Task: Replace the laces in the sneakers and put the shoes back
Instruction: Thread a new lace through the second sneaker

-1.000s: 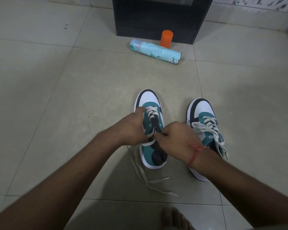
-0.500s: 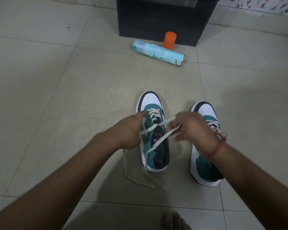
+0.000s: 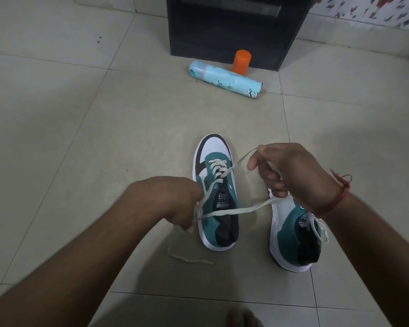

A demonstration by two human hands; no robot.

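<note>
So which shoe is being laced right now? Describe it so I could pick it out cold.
Start at the dark cabinet by the wall and come toward the camera past the pale blue can lying on the tiled floor. Two teal, white and black sneakers stand side by side; it is the sneaker on the left. Its lace is drawn out sideways between both hands, and only its lower eyelets are threaded.

You can read "PUMA" on the tongue label of the left sneaker (image 3: pixel 216 201), seen upside down from your position. The right sneaker (image 3: pixel 293 234) carries the same "PUMA" tongue label. Markings on the blue spray can (image 3: pixel 224 80) are illegible.
</note>
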